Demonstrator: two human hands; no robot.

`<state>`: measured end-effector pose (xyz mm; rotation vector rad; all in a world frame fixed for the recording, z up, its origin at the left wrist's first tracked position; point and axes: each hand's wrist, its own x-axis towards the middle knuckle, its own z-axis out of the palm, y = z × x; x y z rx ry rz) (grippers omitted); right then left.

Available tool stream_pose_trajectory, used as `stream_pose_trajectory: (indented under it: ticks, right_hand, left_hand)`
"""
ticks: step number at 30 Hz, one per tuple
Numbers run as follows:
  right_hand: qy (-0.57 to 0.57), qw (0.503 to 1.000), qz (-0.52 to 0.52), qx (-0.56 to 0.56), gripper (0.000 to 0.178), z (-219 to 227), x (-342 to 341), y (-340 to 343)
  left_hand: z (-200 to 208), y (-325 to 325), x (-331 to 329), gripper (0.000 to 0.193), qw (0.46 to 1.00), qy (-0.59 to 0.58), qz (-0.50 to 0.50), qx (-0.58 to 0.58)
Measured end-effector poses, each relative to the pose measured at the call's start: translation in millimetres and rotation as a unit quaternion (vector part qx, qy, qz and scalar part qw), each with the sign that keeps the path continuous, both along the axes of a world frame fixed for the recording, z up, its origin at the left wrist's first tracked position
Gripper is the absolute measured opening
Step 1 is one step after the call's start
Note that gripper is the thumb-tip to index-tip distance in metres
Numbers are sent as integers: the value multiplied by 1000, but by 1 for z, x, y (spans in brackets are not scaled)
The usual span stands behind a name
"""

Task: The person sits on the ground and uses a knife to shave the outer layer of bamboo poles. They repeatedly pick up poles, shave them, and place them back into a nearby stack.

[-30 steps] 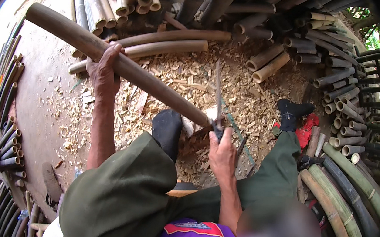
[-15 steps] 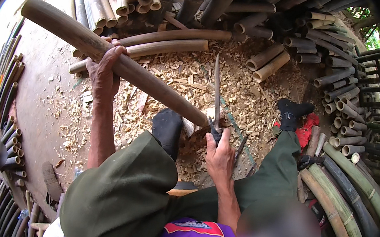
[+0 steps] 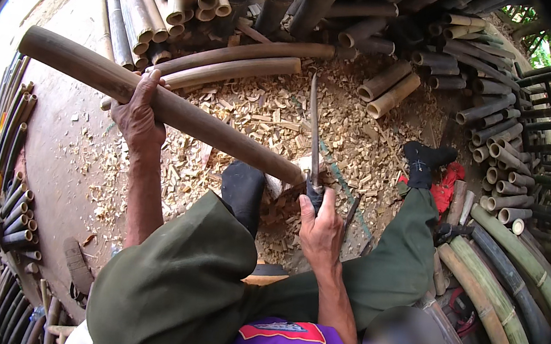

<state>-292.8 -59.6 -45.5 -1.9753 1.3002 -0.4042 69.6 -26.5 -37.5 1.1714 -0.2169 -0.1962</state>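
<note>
Both hands closed, both arms extended forward

The left forearm (image 3: 144,201) is stretched forward from beside the bent left knee (image 3: 176,266), and the left hand (image 3: 140,116) is clenched in a grip, set farther forward than the right hand (image 3: 321,230). The right forearm (image 3: 336,298) is slanted forward and slightly leftward, its wrist nearly straight. There the fingers are curled tightly, and the thumb (image 3: 307,209) is pointed forward. The hands are held well apart.

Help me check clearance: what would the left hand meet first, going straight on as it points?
Beyond the bamboo pole the left hand grips, likely the two bamboo lengths ahead, though depth is unclear.
</note>
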Motion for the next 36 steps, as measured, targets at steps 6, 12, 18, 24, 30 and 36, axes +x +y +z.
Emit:
stream_pose_trajectory:
  ticks: [6, 12, 18, 24, 30, 36]
  right_hand:
    - [136, 988, -13, 77, 33, -84, -22, 3]
    - [63, 995, 18, 71, 35, -9, -7, -4]
    - [116, 990, -18, 82, 32, -81, -25, 8]
    - [57, 995, -1, 82, 35, -53, -24, 3]
    - [-64, 997, -6, -50, 32, -6, -9, 6]
    - [132, 984, -19, 116, 33, -77, -30, 0]
  left_hand:
    - [17, -5, -15, 49, 998, 11, -63, -25]
    - [16, 9, -5, 48, 982, -9, -181, -54]
    - [19, 12, -10, 45, 966, -14, -245, -84]
    - [8, 19, 4, 51, 995, 42, -68, -58]
    - [10, 21, -3, 41, 995, -19, -103, -2]
    - [26, 20, -18, 45, 991, -30, -131, -22]
